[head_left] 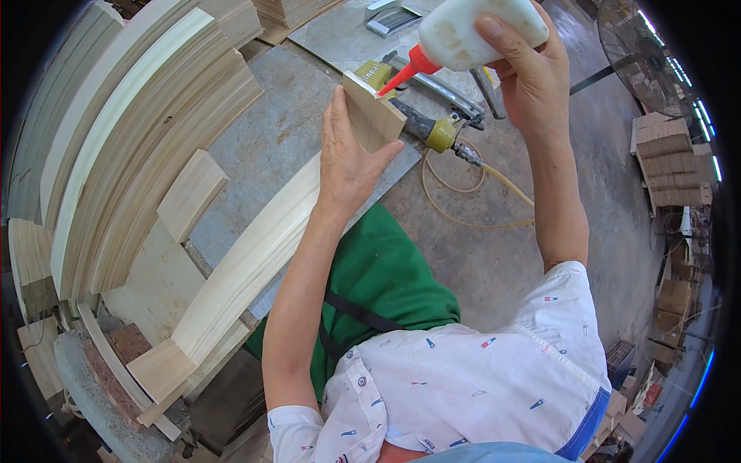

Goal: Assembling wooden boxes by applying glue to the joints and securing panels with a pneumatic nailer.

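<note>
My right hand [532, 81] is wrapped round a white glue bottle [463, 35], tipped so that its red nozzle [409, 69] points down to the left. The nozzle tip meets the top edge of a small wooden block [372, 119], where a whitish streak shows. My left hand [347, 166] grips this block, with fingers along its left side and thumb at its lower right. Below my left hand a long, curved pale wooden board [251, 247] runs to the lower left, ending at another small block [162, 370]. Whether the held block touches the board is hidden by my hand.
A yellow-green and black air nail gun [441, 133] lies just beyond the held block, its hose [505, 181] looping rightward. Curved boards stand stacked [147, 131] at left, beside a loose wooden block [193, 194] on the grey worktop [266, 116]. A fan [644, 54] stands far right.
</note>
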Demonstrator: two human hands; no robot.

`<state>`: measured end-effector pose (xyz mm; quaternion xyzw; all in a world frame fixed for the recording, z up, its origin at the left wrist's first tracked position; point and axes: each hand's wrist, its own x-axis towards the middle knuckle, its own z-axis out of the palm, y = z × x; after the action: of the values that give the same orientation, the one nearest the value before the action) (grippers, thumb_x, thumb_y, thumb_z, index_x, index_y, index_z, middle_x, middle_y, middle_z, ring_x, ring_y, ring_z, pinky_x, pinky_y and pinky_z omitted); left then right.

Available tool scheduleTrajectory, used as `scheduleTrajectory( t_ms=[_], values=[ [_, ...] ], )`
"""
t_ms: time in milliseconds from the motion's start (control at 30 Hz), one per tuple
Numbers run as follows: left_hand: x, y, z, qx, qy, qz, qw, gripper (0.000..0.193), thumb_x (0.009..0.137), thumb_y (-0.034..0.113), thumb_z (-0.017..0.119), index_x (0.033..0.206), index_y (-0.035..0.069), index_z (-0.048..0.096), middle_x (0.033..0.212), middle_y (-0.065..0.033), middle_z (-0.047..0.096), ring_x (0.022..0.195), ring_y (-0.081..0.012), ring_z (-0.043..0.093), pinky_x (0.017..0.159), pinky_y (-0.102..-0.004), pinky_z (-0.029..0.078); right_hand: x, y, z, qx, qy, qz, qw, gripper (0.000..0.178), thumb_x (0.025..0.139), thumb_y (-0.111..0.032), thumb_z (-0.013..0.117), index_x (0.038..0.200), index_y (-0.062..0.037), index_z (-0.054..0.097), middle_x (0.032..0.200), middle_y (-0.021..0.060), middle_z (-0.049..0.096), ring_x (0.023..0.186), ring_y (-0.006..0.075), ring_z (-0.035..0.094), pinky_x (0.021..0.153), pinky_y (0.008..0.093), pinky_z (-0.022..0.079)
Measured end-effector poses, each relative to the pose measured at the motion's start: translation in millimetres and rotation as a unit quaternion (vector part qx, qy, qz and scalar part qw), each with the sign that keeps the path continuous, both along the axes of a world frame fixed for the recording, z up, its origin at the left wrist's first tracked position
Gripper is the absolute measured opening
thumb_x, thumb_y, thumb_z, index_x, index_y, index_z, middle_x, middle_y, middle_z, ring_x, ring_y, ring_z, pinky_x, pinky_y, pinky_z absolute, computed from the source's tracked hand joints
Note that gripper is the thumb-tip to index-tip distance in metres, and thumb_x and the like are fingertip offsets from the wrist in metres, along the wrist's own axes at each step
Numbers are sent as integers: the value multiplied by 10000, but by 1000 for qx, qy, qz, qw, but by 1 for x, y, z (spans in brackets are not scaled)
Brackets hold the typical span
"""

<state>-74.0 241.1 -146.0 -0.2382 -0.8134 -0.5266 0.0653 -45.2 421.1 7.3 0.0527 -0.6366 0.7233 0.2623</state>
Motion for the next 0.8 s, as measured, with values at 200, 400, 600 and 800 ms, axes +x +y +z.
scheduleTrajectory(
  t_ms=[200,400,600,800],
  values=[
    [1,0,1,-13,-1,9,1000,1097,695,194,863,1513,-11,161,1425,-197,376,1319,-313,425,1085,-435,402,12,4,-1,29,35,18,999,584,834,-38,717,1357,-2,461,1109,83,624,1002,173,635,871,310,537],
    [0,3,2,-8,-5,-1,1000,1099,687,182,859,1499,-39,152,1403,-248,376,1302,-380,413,1099,-431,365,24,10,1,50,22,-11,998,592,828,-77,730,1352,-4,463,1129,95,626,1020,175,625,878,317,528],
    [0,-4,0,5,0,12,1000,1088,692,200,858,1502,-29,168,1412,-237,381,1322,-363,404,1102,-426,364,26,53,-4,80,10,-13,997,353,908,-130,681,1212,11,572,1105,100,673,1030,211,664,899,361,540],
    [29,-28,-2,-6,48,18,999,979,742,194,814,1499,-1,225,1452,-249,371,1332,-390,395,1115,-421,332,-30,80,23,93,22,-60,994,386,930,-214,667,1227,12,569,1113,112,670,1028,212,662,891,359,539]
  ],
)
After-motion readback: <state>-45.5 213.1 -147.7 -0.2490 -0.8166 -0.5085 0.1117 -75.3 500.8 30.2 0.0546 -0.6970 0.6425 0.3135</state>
